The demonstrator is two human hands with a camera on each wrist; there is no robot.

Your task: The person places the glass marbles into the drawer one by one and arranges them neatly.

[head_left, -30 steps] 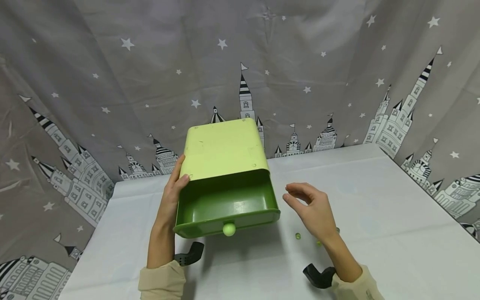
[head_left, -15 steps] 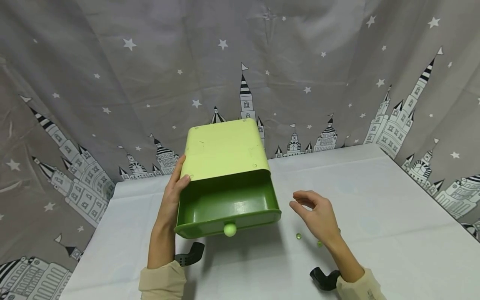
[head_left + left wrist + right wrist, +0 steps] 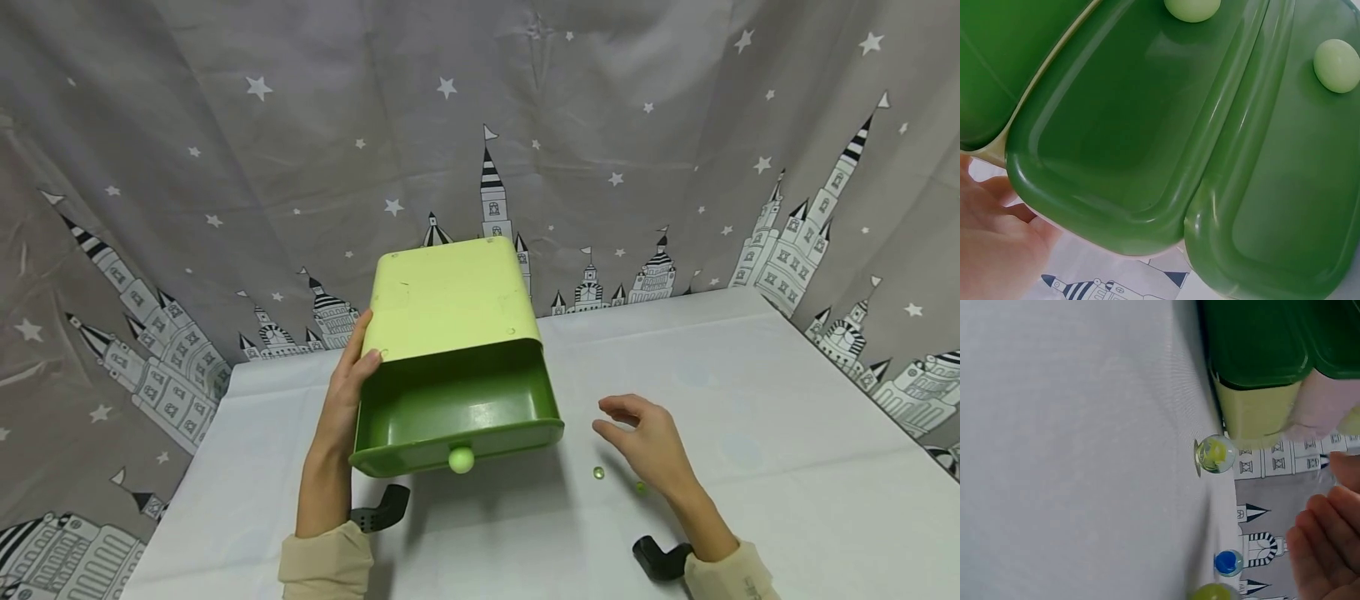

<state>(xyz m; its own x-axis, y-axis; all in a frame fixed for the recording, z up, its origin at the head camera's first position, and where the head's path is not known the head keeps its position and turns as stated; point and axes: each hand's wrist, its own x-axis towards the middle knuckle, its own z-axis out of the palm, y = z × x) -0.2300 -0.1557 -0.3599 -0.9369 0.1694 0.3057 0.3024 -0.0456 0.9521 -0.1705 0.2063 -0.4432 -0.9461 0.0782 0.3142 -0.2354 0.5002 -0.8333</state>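
A small chest of drawers (image 3: 453, 300) with a pale yellow-green top stands in front of me. Its dark green top drawer (image 3: 465, 400) is pulled out and bare inside, with a round light-green knob (image 3: 461, 459). My left hand (image 3: 341, 412) rests along the chest's left side, thumb at the front top corner. Closed green drawer fronts (image 3: 1122, 137) fill the left wrist view. My right hand (image 3: 648, 442) hovers right of the chest, fingers loosely curved, thumb apart, holding nothing. Near it lie a clear yellow-green marble (image 3: 1216, 454) and a blue-centred marble (image 3: 1229, 562).
A further yellow-green marble (image 3: 1215, 592) shows at the lower edge of the right wrist view. White cloth (image 3: 750, 492) covers the table. Behind hangs a grey curtain (image 3: 637, 50) printed with castles and stars. Black wrist mounts (image 3: 660, 560) sit below both hands.
My right hand has drawn back from the chest, moving right and down toward the marbles. The left hand and the chest have stayed in place, and the drawer remains pulled out.
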